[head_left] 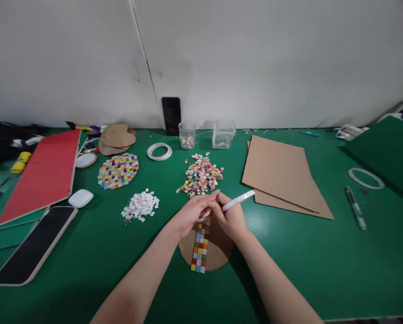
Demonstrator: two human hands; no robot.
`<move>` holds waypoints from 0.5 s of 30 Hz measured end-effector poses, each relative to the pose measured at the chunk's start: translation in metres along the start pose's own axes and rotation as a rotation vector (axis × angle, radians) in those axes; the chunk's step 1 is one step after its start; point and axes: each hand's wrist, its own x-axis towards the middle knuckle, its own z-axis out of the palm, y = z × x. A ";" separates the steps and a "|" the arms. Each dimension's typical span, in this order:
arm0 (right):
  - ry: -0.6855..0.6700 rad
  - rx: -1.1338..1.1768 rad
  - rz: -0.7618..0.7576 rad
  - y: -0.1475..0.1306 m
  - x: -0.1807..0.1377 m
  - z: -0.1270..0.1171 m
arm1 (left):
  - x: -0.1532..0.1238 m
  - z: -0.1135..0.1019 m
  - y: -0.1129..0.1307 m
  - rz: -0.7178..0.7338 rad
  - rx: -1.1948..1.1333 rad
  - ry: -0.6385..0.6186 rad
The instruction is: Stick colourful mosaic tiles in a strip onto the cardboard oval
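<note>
My left hand and my right hand meet over a round cardboard disc on the green table. The disc carries a strip of coloured mosaic tiles running toward me. My right hand grips a white roll of tape, seen nearly edge-on. The fingers of my left hand are pinched at the roll's near end, apparently on the tape's loose end. A heap of coloured tiles lies just beyond both hands.
A pile of white tiles, a finished mosaic disc, a tape ring, two clear cups, cardboard sheets, a red board, a phone, a white case, a pen.
</note>
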 end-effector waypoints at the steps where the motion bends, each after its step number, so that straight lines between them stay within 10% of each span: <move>1: -0.003 -0.012 -0.006 -0.001 0.000 -0.001 | 0.000 0.001 0.000 0.003 0.000 -0.001; 15: 0.124 0.148 0.105 -0.001 -0.001 0.008 | 0.003 0.014 -0.013 0.263 0.188 0.125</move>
